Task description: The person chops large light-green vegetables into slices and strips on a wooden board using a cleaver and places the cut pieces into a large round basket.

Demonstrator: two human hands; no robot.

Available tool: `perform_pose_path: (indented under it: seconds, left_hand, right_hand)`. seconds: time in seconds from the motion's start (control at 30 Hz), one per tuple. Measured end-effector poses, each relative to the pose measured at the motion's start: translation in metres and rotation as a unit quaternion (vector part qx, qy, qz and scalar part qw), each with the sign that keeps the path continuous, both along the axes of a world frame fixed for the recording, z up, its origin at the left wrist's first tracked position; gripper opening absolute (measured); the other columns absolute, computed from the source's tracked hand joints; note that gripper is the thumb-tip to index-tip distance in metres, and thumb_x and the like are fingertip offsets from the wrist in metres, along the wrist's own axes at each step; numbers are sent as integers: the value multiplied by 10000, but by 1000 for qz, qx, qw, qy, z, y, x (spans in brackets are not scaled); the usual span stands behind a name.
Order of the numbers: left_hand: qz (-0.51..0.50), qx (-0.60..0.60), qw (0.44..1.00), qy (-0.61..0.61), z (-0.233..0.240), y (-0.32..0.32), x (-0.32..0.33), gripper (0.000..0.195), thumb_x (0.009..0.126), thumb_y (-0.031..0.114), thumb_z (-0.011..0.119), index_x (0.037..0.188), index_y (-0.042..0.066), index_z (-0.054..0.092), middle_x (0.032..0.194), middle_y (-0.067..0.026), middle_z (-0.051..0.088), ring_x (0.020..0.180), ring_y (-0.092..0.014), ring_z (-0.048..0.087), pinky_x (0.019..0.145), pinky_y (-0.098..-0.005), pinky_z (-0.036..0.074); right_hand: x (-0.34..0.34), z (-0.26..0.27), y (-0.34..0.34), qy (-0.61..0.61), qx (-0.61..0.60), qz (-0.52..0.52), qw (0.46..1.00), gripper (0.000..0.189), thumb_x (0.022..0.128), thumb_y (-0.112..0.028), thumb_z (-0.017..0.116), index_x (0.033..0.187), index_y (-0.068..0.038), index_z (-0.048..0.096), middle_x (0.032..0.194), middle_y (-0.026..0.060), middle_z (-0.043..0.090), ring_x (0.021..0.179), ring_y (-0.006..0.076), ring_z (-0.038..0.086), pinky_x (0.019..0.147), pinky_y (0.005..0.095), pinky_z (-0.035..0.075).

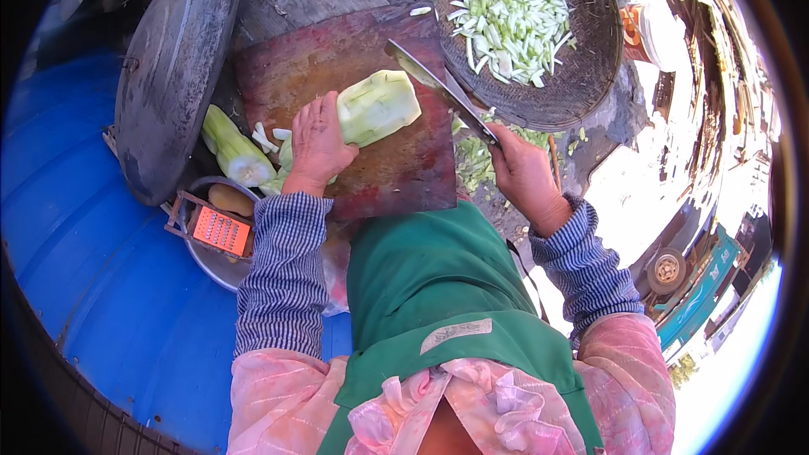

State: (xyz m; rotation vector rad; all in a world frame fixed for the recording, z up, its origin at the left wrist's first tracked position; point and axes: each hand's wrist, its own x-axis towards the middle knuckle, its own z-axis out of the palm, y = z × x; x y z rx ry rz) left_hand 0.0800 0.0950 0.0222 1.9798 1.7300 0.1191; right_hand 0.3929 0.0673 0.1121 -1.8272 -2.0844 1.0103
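My left hand [321, 139] grips the near end of a peeled pale-green gourd [377, 109], which lies on a worn reddish-brown cutting board [303, 63]. In my right hand [526, 175] is the handle of a cleaver [445, 90]. Its blade slants up and left over the board's right side, just past the gourd's cut end and apart from it. A second peeled gourd [237, 150] rests at the board's left edge, beside a few small cut pieces [264, 137]. One slice [419, 11] sits at the board's far right corner.
Beyond the board at right, a round woven tray [591, 69] holds a heap of cut strips [515, 22]. Peelings [475, 158] litter the ground. At left are a large dark metal lid [177, 69], an orange grater [220, 230] over a metal basin [218, 268], and a blue panel [107, 253].
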Motion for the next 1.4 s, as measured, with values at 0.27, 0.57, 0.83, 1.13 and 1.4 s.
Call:
perform_pose_path:
  seconds: [0.27, 0.57, 0.83, 1.13, 1.4]
  left_hand:
    - [-2, -46, 999, 15, 7, 0, -2, 771, 584, 136, 791, 1270, 34, 456, 1214, -152, 542, 1190, -350, 492, 1053, -439, 372]
    - [-161, 3, 986, -53, 33, 0, 41, 841, 658, 114, 761, 1433, 187, 443, 1474, -80, 442, 1368, -342, 384, 1171, -507, 260]
    - [-123, 110, 975, -149, 10, -26, 23, 622, 703, 86, 743, 1305, 156, 602, 1405, -52, 537, 1307, -335, 461, 1135, -533, 307]
    - [-145, 116, 979, -88, 19, -27, 33, 585, 719, 103, 732, 1289, 145, 605, 1323, -45, 564, 1221, -317, 486, 1102, -543, 308]
    - [-144, 121, 979, -85, 16, -25, 34, 571, 731, 108, 727, 1279, 174, 582, 1305, -28, 560, 1164, -308, 499, 1064, -572, 326]
  right_hand:
    - [-13, 26, 7, -3, 21, 84, 996, 370, 849, 51, 572, 1199, -69, 590, 942, 170, 669, 801, 348, 670, 683, 415, 542]
    - [3, -18, 3, 33, -80, -84, 993, 295, 889, -108, 597, 1173, -36, 562, 779, 273, 623, 748, 463, 615, 650, 509, 477]
    - [-6, 5, -5, 26, -41, -44, 998, 301, 885, -56, 603, 1184, -37, 578, 853, 236, 650, 755, 416, 641, 653, 458, 508]
    - [-14, 20, 3, -77, -71, 140, 985, 332, 823, -16, 606, 1142, -62, 527, 906, 166, 634, 763, 373, 656, 644, 448, 534]
    - [-42, -84, 39, -82, -74, 128, 986, 273, 839, -59, 576, 1105, -43, 515, 858, 189, 669, 791, 375, 679, 645, 469, 535]
